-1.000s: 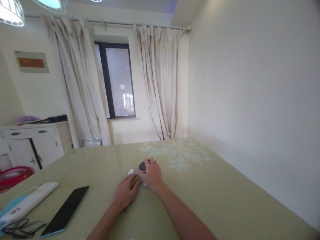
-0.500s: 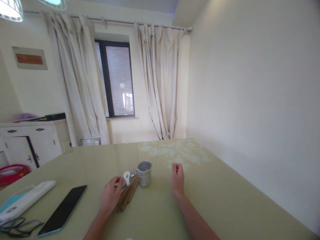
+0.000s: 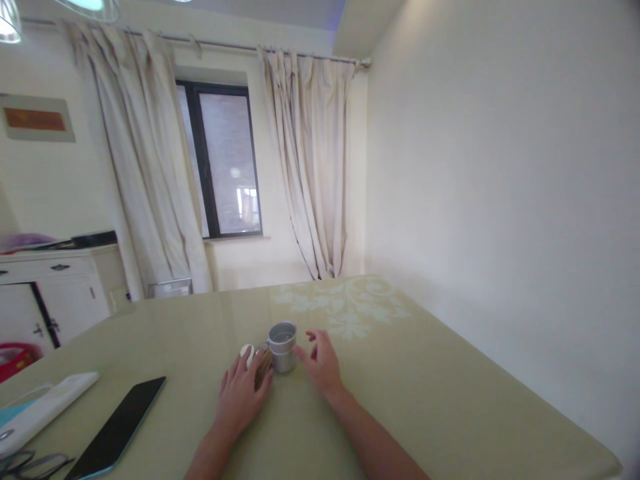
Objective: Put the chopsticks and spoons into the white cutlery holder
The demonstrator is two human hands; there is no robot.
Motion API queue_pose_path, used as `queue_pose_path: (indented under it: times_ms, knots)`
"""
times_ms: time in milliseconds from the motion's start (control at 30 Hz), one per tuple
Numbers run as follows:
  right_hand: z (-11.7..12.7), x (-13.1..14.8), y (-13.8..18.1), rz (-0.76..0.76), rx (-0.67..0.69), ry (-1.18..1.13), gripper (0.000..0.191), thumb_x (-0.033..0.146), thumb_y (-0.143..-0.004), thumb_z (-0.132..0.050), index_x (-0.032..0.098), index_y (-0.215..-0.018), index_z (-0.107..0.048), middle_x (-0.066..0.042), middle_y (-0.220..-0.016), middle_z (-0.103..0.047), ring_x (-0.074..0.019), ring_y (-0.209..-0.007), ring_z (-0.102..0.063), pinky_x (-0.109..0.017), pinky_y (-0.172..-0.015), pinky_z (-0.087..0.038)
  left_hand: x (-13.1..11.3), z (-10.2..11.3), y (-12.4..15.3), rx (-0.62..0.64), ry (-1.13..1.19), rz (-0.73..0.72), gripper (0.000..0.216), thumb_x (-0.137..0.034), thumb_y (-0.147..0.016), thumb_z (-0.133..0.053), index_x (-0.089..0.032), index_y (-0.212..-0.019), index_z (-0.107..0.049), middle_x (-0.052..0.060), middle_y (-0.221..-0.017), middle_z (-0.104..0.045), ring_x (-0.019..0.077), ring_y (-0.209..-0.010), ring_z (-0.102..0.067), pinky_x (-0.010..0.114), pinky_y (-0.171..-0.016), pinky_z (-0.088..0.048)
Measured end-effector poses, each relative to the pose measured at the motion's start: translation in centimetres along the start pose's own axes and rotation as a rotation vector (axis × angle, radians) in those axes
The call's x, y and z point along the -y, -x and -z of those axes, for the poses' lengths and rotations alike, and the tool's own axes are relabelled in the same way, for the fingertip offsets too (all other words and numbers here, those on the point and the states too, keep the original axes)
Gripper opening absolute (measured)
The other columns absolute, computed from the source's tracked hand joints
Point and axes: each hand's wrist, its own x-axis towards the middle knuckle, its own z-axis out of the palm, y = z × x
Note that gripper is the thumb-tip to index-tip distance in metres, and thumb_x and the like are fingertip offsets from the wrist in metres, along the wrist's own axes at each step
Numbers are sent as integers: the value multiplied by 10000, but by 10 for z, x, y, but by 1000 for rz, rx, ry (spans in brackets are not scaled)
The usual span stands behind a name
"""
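Observation:
A grey metal cup point(image 3: 283, 353) stands upright near the middle of the table. Just left of it lies a bundle of brown chopsticks point(image 3: 263, 369), mostly covered by my left hand point(image 3: 243, 392), whose fingers are spread over it. A white spoon point(image 3: 245, 353) pokes out beyond those fingertips, and part of a metal spoon shows beside it. On the cup's other side is my right hand point(image 3: 324, 365), fingers apart, with the thumb close to the cup wall. Whether that thumb touches the cup, I cannot tell.
The pale green table point(image 3: 450, 413) carries a black phone point(image 3: 120, 427), a white power strip-like bar point(image 3: 50, 407) and eyeglasses point(image 3: 43, 465) at the left. A wall point(image 3: 500, 200) runs along the right side. Behind are a white cabinet point(image 3: 75, 287) and curtains point(image 3: 320, 167).
My right hand has moved left to the cup and its fingers have opened. My left hand has gone from beside the chopsticks to spreading over them. The view has turned slightly right.

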Motion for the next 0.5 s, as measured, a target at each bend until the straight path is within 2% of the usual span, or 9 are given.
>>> queue_pose_path:
  times_ms: [67,133,167,233,333,500]
  knots:
    - [-18,5,1,34,66,-42,812,517,-751,-842,196,-1435,-544,-170,-1355,-644,-297,-1075,-698,-402,-912,-575,5,-8,-2,47,-4,-35,625,-500,-961,-519,-263,-1539,-533,122,-1675,-441,372,-1566,-364,593,-1257,-324]
    - [-34,9,0,16,114,-55,1030,436,-629,-936,202,-1513,-462,-190,-1485,-570,-358,-1306,-612,-470,-1076,-517,11,-12,-6,75,37,-115,600,-463,-976,-496,-255,-1537,-546,102,-1664,-466,348,-1567,-373,553,-1270,-339]
    - [-39,10,-1,-8,138,-61,1031,402,-609,-946,209,-1503,-470,-177,-1477,-588,-362,-1330,-602,-481,-1102,-501,14,-13,-8,86,65,-158,585,-441,-987,-477,-248,-1534,-555,94,-1655,-480,335,-1559,-393,533,-1274,-349]
    - [-43,13,-4,-60,190,-87,853,352,-639,-918,207,-1397,-554,-137,-1338,-696,-340,-1226,-677,-462,-1050,-536,18,-10,-12,104,120,-223,560,-401,-1001,-448,-234,-1520,-575,87,-1645,-494,311,-1535,-439,504,-1278,-365]
    - [-29,15,-6,-56,251,-103,587,331,-675,-880,192,-1197,-650,-101,-1115,-781,-312,-1020,-746,-425,-920,-582,17,-4,-10,123,182,-269,521,-377,-1014,-437,-245,-1483,-621,73,-1631,-512,292,-1514,-474,482,-1278,-377]
    - [22,8,3,34,320,-49,629,347,-635,-896,228,-1217,-687,-87,-1130,-798,-322,-1019,-748,-439,-920,-575,8,0,11,180,213,-337,497,-383,-1033,-442,-324,-1502,-596,5,-1652,-476,254,-1539,-434,465,-1290,-359]
